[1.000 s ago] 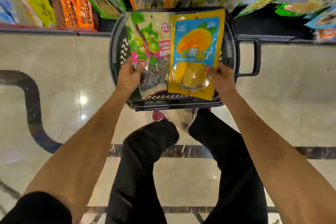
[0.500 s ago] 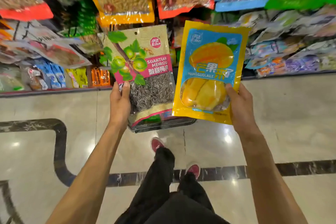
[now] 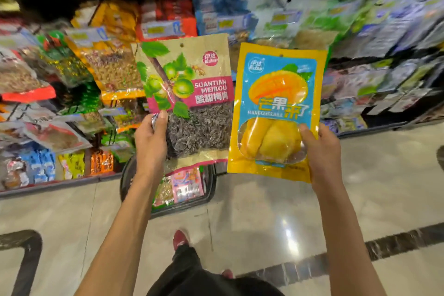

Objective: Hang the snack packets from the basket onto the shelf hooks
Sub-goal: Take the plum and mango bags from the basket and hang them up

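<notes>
My left hand [image 3: 151,142] grips the lower left edge of a tan plum packet [image 3: 189,94] printed with green fruit and a pink label. A yellow and blue mango packet [image 3: 276,103] is held upright by its lower right corner in my right hand [image 3: 322,154]. Both packets are raised side by side in front of the shelf of hanging snacks [image 3: 115,62]. Below them on the floor stands the black basket [image 3: 211,190], with more packets [image 3: 185,185] visible inside.
Rows of snack packets hang across the whole shelf, blurred on the right [image 3: 384,38]. The shelf's base edge [image 3: 60,182] runs along the floor on the left. My legs and a red shoe [image 3: 179,239] stand on the glossy tiled floor behind the basket.
Both hands have lifted the two packets out of the basket and up toward the shelf. The view has tilted up, so the basket now lies lower and the shelves fill the top.
</notes>
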The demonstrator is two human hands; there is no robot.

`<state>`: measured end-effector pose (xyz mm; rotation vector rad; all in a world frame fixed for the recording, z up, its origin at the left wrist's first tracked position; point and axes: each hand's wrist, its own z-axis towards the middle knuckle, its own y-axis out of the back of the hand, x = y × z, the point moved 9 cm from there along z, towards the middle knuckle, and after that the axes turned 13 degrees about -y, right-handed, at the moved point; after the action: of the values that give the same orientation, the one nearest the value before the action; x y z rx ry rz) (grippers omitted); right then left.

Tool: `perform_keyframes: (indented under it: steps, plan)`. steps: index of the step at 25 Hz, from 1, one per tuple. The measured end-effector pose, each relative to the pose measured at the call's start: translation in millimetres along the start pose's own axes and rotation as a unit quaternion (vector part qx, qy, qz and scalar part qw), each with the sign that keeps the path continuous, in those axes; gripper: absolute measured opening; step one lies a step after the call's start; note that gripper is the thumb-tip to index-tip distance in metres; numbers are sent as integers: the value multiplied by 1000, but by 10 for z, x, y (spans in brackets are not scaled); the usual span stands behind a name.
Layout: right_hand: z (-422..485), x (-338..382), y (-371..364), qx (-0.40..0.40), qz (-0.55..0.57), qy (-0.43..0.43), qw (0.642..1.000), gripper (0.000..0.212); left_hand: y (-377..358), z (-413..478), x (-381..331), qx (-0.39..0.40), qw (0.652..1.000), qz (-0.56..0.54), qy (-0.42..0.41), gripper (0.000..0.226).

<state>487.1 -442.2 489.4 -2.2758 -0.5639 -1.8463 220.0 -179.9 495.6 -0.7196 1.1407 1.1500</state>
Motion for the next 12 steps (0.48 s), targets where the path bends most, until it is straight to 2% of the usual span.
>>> perform_keyframes:
  steps: [5, 9, 12]
  plan:
    - [-87, 202, 732, -34, 26, 22, 999, 13, -655, -96, -346, 66, 996, -43, -35, 24]
    - [-55, 305, 1286, -71, 53, 30, 996, 13, -1179, -119, -645, 111, 990, -75, -50, 14]
    - [31, 430, 1656, -91, 74, 37, 992, 14, -1576, -93, -917, 140, 984, -71, -85, 22]
